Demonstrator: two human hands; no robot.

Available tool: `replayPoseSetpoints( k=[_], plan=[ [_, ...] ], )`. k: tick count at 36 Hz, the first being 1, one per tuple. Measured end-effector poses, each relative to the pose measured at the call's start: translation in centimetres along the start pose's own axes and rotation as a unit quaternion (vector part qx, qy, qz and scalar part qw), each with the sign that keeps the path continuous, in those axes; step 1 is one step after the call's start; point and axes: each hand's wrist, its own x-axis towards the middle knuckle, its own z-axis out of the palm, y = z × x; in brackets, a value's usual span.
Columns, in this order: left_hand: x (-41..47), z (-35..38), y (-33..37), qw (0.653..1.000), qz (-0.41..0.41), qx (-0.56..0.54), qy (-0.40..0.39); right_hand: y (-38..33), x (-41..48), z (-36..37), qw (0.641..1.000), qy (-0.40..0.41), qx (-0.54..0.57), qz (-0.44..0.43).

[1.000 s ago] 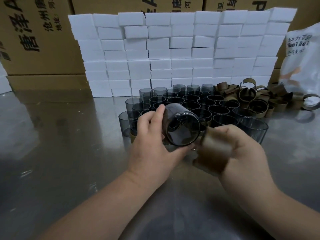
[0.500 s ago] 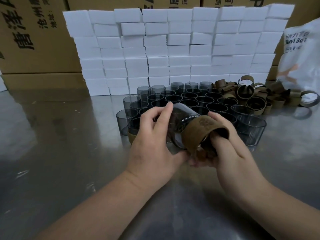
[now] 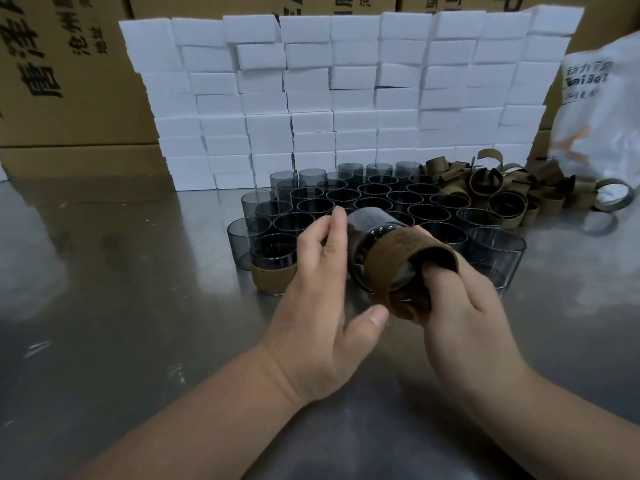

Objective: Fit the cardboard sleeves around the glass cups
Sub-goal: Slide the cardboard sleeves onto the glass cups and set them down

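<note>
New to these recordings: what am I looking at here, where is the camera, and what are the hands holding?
There is no machine: a person works bare-handed, and the single camera sits on their head, looking down. The left hand grips a tilted dark glass cup; the right hand grips a brown cardboard sleeve partly over the cup's end. On the steel table stand many bare cups, one sleeved cup at the front left, and a loose sleeve pile to the right. White blocks are stacked behind.
</note>
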Motion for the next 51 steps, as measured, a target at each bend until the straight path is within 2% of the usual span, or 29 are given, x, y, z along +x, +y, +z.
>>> replayPoseSetpoints(
  k=[6,8,15,20,25,31,51],
  plan=[
    [-0.2,0.6,0.6,0.999,-0.026,0.028,0.017,-0.1,-0.3,0.5,0.997,0.002,-0.066,-0.034],
    [-0.2,0.8,0.8,0.998,-0.043,0.041,0.033,-0.1,-0.2,0.5,0.998,0.001,-0.053,-0.024],
    [0.2,0.8,0.9,0.995,-0.027,0.062,0.075,-0.3,-0.5,0.8,0.998,-0.045,0.028,0.022],
    [0.3,0.2,0.5,0.993,-0.017,0.052,0.101,-0.4,-0.3,0.6,0.998,-0.061,-0.010,-0.009],
    [0.3,-0.2,0.1,0.996,-0.010,0.033,0.088,-0.9,-0.3,0.3,0.997,-0.076,-0.005,-0.029],
    [0.5,-0.4,-0.3,0.997,-0.004,0.022,0.072,-1.1,0.0,0.3,0.997,-0.065,0.050,-0.013],
    [0.6,-0.8,-0.2,0.993,-0.016,0.055,0.105,-2.0,-0.1,0.1,0.995,-0.040,0.096,-0.001]
  ],
)
